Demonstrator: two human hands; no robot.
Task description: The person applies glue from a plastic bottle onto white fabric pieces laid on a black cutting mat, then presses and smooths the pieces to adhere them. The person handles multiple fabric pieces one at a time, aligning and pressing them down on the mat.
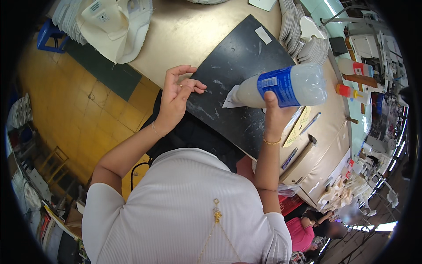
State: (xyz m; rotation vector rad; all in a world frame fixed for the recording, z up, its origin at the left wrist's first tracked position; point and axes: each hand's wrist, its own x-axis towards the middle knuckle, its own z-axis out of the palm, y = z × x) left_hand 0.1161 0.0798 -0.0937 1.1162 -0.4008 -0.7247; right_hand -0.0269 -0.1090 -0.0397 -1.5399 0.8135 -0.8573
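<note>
My right hand (277, 116) is closed round a clear plastic bottle (305, 84) with a blue label and whitish contents. The bottle is tipped, its neck pointing down and left at a small white piece (228, 99) on a dark board (239, 50). Whether the mouth touches that piece I cannot tell. Beside the board's left edge is my left hand (175, 97), its fingers loosely bent and apart, with nothing visible in it. Pale smears mark the board, and a white label sits near its far corner.
Stacked pale fabric pieces (107, 26) lie at the far left, and more stacks (292, 31) at the far right. A hammer (301, 158), pens and a yellow paper (297, 127) lie right of the board. A person in pink (301, 233) is at the lower right.
</note>
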